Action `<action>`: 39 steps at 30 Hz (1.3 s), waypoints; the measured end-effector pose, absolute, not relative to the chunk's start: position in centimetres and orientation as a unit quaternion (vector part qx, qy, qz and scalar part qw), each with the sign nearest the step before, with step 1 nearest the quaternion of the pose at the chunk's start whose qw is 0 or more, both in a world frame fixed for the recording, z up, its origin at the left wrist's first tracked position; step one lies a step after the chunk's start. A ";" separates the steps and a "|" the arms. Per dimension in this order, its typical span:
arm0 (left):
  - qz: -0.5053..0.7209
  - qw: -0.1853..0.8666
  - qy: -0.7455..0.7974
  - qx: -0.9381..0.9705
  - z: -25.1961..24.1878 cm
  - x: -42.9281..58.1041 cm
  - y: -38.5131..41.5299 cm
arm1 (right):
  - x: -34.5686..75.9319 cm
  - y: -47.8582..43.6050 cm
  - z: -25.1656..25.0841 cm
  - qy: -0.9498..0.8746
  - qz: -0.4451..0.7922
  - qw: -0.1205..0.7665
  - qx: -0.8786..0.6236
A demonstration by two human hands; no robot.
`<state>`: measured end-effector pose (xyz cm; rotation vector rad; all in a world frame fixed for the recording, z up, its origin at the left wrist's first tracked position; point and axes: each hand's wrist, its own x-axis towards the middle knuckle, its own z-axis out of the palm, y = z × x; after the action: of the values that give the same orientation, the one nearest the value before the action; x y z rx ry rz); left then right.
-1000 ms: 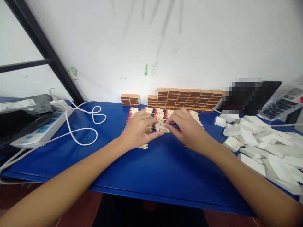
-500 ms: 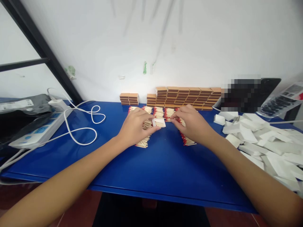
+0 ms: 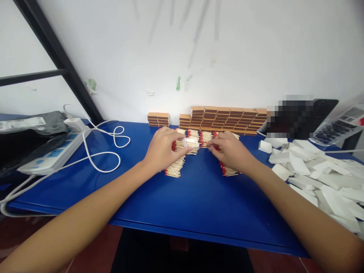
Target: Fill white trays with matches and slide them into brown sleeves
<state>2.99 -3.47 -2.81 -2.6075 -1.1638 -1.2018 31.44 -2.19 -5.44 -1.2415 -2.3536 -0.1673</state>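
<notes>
My left hand (image 3: 163,151) is closed round a small white matchbox tray (image 3: 191,142), held just above rows of red-tipped matches (image 3: 196,138) spread on the blue table (image 3: 182,204). My right hand (image 3: 229,151) rests curled on the matches to the right of the tray, its fingertips pinched together on a few matches near the tray's edge. More matches poke out below each hand. Behind them, brown matchboxes (image 3: 224,119) are stacked in a low wall against the white wall.
A heap of white matchbox trays (image 3: 313,174) fills the table's right side. A white power strip (image 3: 54,151) and looped white cable (image 3: 105,155) lie at the left. A black bag (image 3: 31,125) sits far left; dark items and a packaged object (image 3: 338,125) stand at the back right.
Both hands moved away from me toward the match rows, carrying the white tray with them. The right hand left the tray and settled onto the matches.
</notes>
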 end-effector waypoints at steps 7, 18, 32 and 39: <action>-0.386 0.022 -0.370 -0.845 -2.8 3.0 -3.5 | 31.3 -2.3 -5.2 -0.864 -0.061 0.235 -0.441; -0.382 0.018 -0.376 -0.844 -3.0 2.9 -3.3 | 31.5 -2.2 -5.3 -0.857 -0.053 0.233 -0.456; -0.382 0.022 -0.369 -0.847 -2.9 3.0 -3.4 | 31.6 -2.2 -5.0 -0.865 -0.062 0.198 -0.457; -0.383 0.022 -0.367 -0.848 -3.0 2.9 -3.2 | 31.8 -2.1 -5.3 -0.870 -0.046 0.195 -0.450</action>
<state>2.92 -3.24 -2.97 -2.6267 -1.1369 -1.1863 31.77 -2.11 -5.33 -1.2605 -2.4400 -0.1280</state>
